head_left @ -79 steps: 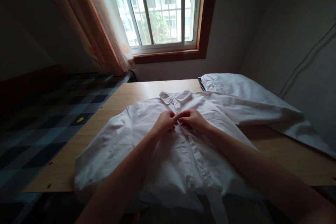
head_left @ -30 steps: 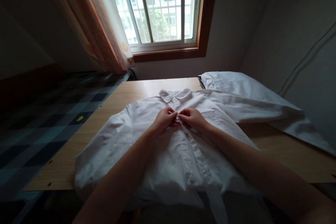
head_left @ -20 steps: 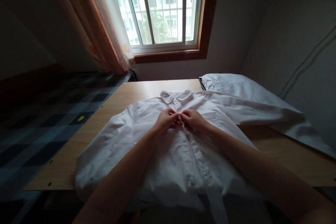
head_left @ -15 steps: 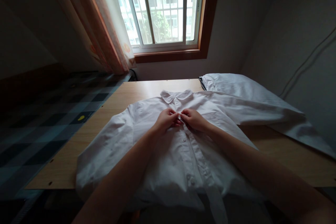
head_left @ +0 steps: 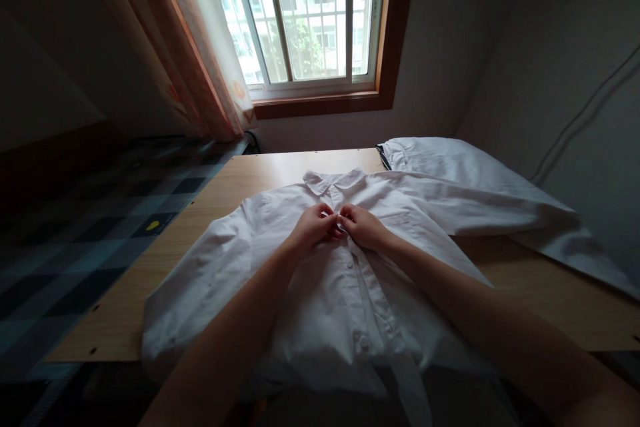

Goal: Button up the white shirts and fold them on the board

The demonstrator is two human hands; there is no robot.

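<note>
a white shirt [head_left: 320, 307] lies flat on its back on a wood board [head_left: 300, 160], right under both hands. its collar [head_left: 333, 182] points away, toward the window [head_left: 310, 33], and the long front opening runs from there back to the person, leaning a little to the right. the left hand [head_left: 315, 224] and the right hand [head_left: 365, 227] meet over this line, just below the collar, one on each side, so neither hand is nearer. each hand is pinching the front edge of the shirt with its thumb and fingers, and the tips touch or almost touch. a tiny pale bit shows between them, but i can't tell if it is a button. nearer the person, the two front strips lie apart, with a small button [head_left: 349, 265] on the left one and the right one [head_left: 379, 303] slanting off beside it.
</note>
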